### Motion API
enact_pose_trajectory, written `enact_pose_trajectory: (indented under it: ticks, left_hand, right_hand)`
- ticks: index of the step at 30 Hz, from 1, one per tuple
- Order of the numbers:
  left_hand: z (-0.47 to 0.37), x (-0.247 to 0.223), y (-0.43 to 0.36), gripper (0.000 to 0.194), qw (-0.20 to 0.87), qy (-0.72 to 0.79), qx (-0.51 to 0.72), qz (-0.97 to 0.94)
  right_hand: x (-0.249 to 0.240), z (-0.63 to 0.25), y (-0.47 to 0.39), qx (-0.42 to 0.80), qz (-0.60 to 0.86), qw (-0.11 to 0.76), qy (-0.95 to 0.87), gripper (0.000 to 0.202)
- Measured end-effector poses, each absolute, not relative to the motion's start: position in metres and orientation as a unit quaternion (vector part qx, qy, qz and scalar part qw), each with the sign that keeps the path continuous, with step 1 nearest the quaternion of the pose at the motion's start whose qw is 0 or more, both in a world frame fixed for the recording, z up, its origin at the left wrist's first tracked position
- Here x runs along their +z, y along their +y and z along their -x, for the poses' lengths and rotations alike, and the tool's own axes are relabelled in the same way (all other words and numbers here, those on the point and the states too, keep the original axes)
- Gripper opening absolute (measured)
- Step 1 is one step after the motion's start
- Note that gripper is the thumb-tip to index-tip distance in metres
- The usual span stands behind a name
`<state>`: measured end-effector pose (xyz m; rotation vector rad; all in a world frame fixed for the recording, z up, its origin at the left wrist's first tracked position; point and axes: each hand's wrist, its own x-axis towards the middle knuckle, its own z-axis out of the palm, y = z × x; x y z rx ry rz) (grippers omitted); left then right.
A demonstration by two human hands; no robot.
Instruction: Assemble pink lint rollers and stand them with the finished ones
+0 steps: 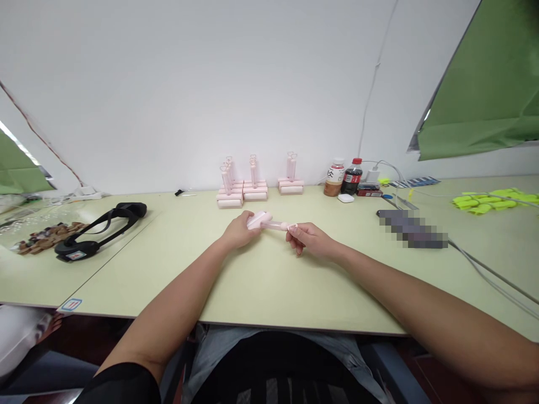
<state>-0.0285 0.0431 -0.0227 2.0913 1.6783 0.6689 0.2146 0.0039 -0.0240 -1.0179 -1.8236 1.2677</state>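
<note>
A small pink lint roller [274, 225] with a clear handle is held between my two hands, lying sideways above the table. My left hand [241, 231] is closed round its wide pink head. With thumb and fingers, my right hand [310, 240] pinches the loop end of the handle. Behind them, several like pink lint rollers [255, 193] stand in groups by the wall, heads down and heart-shaped loops up. Two more, side by side, make up the right-hand group [290, 186].
A tea-coloured bottle [332, 180], a cola bottle [352, 178] and a white case [346, 198] stand at back right. A blurred dark device [412, 229] and yellow-green pieces [492, 201] lie farther right. Left are a black headset [101, 233] and brown pieces [50, 238]. Another person's sleeve [21, 336] shows lower left.
</note>
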Motion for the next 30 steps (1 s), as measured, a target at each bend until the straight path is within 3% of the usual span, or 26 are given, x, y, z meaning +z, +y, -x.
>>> enact_pose_trajectory:
  ticks: [30]
  left_hand:
    - [0.0275, -0.0227, 0.0431, 0.048, 0.188, 0.598, 0.238, -0.742]
  right_hand:
    - [-0.0253, -0.2140, 0.0050, 0.488, 0.393, 0.341, -0.701, 0.064]
